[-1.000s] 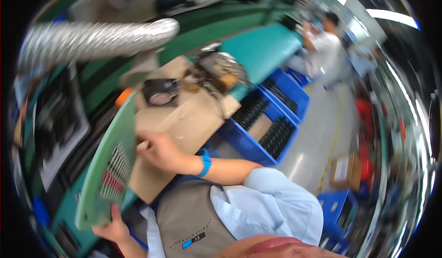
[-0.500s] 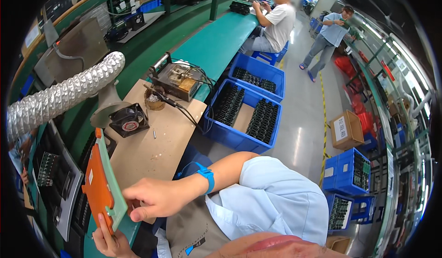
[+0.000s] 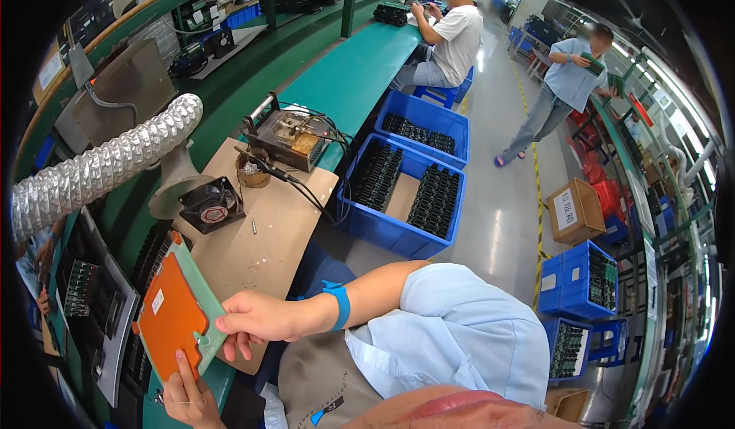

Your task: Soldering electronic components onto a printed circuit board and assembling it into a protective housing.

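Note:
An orange plate [image 3: 174, 320] lies within a light green frame [image 3: 200, 287], forming a flat fixture with a small white label and a green latch near its right edge. My left hand [image 3: 187, 397] holds the fixture from below, one finger extended over the orange face. My right hand [image 3: 264, 318], with a blue wrist strap [image 3: 337, 304] on its wrist, pinches the frame's right edge between thumb and forefinger; its other fingers curl below. The fixture is tilted up, its orange face visible. Whatever is behind it is hidden.
A brown board [image 3: 264, 237] carries a small black fan [image 3: 212, 204] and a soldering station [image 3: 287, 138]. A silver duct [image 3: 107, 165] arches in from the left. Blue crates [image 3: 398, 234] of circuit boards stand right of the bench. Two people work farther off.
The fixture has turned so that more of its orange face shows. My right hand has closed on its right edge. The standing person at the right has shifted and now holds green boards.

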Action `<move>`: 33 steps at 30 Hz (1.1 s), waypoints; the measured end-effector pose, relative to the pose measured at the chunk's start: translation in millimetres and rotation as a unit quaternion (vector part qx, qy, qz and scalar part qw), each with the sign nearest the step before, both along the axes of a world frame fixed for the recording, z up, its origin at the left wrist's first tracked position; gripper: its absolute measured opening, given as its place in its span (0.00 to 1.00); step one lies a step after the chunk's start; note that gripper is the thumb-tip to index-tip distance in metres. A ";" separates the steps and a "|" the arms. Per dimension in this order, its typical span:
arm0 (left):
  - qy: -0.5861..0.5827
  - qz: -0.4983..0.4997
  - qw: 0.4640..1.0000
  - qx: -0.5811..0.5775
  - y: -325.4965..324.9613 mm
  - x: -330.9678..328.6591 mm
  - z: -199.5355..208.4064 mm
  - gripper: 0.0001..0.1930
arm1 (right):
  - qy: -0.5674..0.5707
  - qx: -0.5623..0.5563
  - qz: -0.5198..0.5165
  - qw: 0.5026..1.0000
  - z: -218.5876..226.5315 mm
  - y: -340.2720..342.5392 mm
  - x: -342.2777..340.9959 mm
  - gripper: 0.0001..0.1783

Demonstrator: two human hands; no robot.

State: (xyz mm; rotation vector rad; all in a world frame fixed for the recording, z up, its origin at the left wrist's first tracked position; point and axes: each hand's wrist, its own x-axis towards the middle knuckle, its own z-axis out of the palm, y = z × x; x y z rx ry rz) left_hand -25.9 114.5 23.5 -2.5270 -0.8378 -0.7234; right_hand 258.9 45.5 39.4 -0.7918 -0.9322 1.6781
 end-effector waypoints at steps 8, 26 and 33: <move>0.006 -0.042 0.998 -0.041 -14.6 -22.8 4.1 0.19 | 0.089 -0.025 -0.030 0.995 -30.0 8.2 8.4 0.12; -0.552 0.136 0.610 -0.552 -22.5 -7.5 -41.2 0.15 | -0.014 -0.010 -0.037 0.999 -59.6 34.1 53.5 0.11; -0.578 0.155 0.604 -0.527 -27.7 -4.4 -66.7 0.14 | -0.111 -0.027 0.003 0.993 -73.8 56.0 63.3 0.14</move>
